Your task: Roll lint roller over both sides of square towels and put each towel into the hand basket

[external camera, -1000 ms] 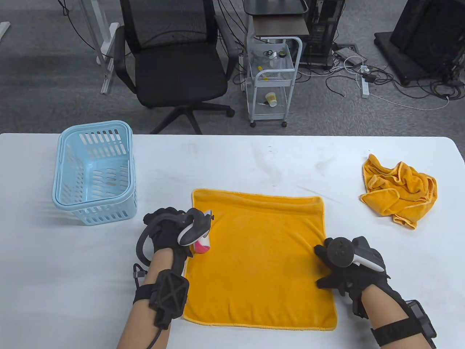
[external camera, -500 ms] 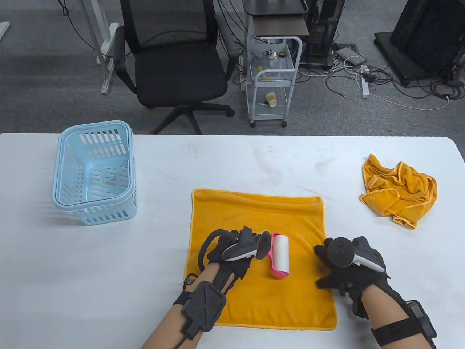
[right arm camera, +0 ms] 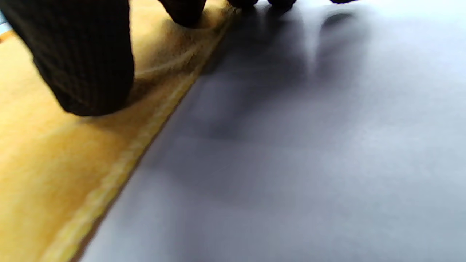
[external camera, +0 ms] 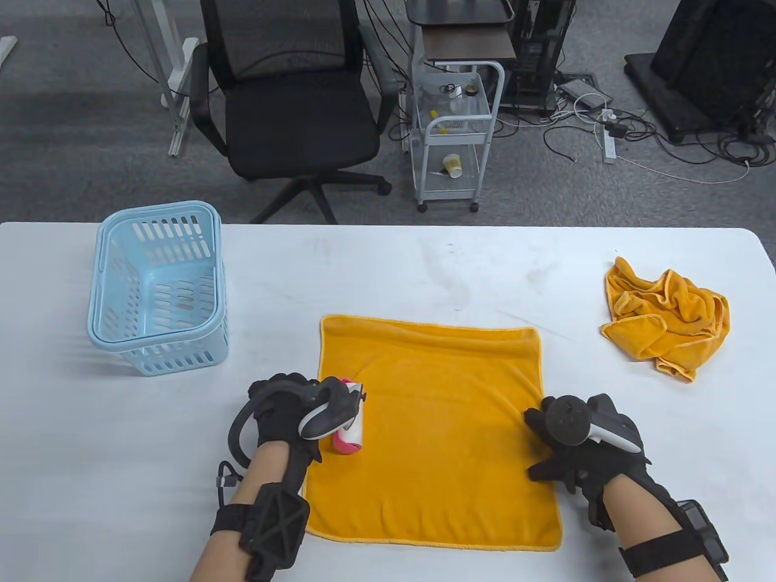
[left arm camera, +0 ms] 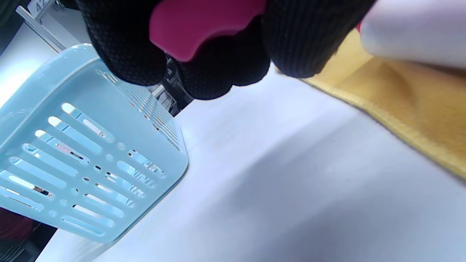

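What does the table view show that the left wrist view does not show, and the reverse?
Only the table view shows the right hand pressing the flat towel's right edge, and the crumpled towel.

Only the left wrist view shows the left hand's fingers curled round the lint roller's pink handle.

Both show the blue basket, the flat towel's left edge and the white table.

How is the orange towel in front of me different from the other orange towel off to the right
The spread towel lies flat and square; the crumpled towel sits bunched in a heap. The spread towel has the lint roller on its left edge and the right hand pressing its right edge; nothing touches the crumpled towel. Spread out, it covers far more table. Both are orange with stitched hems.
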Available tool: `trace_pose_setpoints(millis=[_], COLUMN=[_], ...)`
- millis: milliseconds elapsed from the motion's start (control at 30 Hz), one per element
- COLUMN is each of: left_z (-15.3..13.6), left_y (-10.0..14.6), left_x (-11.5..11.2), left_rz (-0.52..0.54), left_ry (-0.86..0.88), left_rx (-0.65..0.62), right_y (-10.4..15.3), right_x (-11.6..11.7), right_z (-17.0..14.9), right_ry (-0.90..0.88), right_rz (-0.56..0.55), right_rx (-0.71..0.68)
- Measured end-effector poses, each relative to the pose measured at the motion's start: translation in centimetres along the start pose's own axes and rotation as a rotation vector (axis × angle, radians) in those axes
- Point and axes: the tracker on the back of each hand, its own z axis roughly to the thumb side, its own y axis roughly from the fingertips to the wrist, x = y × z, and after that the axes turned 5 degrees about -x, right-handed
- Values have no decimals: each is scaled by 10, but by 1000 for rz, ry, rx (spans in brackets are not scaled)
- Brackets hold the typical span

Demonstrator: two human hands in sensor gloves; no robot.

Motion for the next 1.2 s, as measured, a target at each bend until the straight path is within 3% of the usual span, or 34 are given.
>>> trace_pose_setpoints(millis=[133,267,400,567,767,967,1200], left_z=[11,59,110,137,90,25,-5], left_y=[11,23,35,36,31,24,23], left_x=[13,44,66,61,35,-12,-35], left_rz=[47,123,181,136,77,-19,-67], left_ry=[196,399,373,281,152,120,178], left_rx=[-120,-355,-495,-529,-347,-118,-57], right_y=[0,0,0,0,0,-1,-1], right_x=[0,0,0,0,0,0,1], right_z=[0,0,0,0,0,0,0], right_ry=[-2,-5,-7,-8,-14,-20,-26], right_rz=[0,-1,-2,-2,-1,-1,-4], right_rx=[0,0,1,1,-3,-6,-4])
